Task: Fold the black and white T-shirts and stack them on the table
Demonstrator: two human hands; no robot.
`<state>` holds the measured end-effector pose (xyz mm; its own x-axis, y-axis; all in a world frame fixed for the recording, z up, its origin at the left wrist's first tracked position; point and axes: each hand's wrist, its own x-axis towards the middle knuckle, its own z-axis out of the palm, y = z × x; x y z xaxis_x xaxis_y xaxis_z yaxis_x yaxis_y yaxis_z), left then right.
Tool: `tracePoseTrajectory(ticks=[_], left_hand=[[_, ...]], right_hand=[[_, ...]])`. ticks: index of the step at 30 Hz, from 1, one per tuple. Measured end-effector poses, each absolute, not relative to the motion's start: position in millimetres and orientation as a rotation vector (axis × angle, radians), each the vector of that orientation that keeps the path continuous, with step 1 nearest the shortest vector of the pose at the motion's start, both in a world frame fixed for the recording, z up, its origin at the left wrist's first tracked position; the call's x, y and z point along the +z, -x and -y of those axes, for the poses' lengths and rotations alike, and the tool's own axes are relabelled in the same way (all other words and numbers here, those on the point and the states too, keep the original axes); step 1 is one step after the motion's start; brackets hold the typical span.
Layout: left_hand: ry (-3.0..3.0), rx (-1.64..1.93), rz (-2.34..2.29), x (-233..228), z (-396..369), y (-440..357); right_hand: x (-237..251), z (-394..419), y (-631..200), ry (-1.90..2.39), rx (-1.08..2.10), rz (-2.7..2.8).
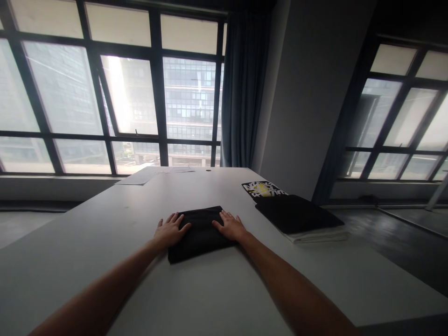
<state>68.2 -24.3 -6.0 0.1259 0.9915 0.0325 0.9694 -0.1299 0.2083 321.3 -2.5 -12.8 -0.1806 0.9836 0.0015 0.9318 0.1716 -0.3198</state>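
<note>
Hands lie flat on a folded black cloth (199,233) at the middle of the white surface (105,242), straight ahead of the person. The left hand (170,230) presses its left edge and the right hand (230,226) its right edge, both palms down with fingers spread and gripping nothing. The cloth's long axis runs left to right between them, tilted a little, its near-left corner closer to the body. Both hands sit about equally near it. To the right, apart from the cloth, lies a stack (301,217) of dark fabric over white, with a printed sheet (262,189) just behind it.
</note>
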Motion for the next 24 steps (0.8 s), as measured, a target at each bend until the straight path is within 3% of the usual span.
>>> tracePoseTrajectory(ticks=[6,14,18,24], left_hand=[[-2.220,0.203,-2.012,1,31,-69],[-2.358,0.304,-2.137,5,27,-47],[-2.321,0.234,-2.084,1,25,-44],[-2.266,0.168,-2.039,25,37,-42]], right_hand=[[-11,1,-323,1.812,0.391,2.239],[11,17,-330,1.904,0.060,2.114],[21,19,-339,2.040,0.284,2.065],[22,13,-357,1.766,0.820,2.024]])
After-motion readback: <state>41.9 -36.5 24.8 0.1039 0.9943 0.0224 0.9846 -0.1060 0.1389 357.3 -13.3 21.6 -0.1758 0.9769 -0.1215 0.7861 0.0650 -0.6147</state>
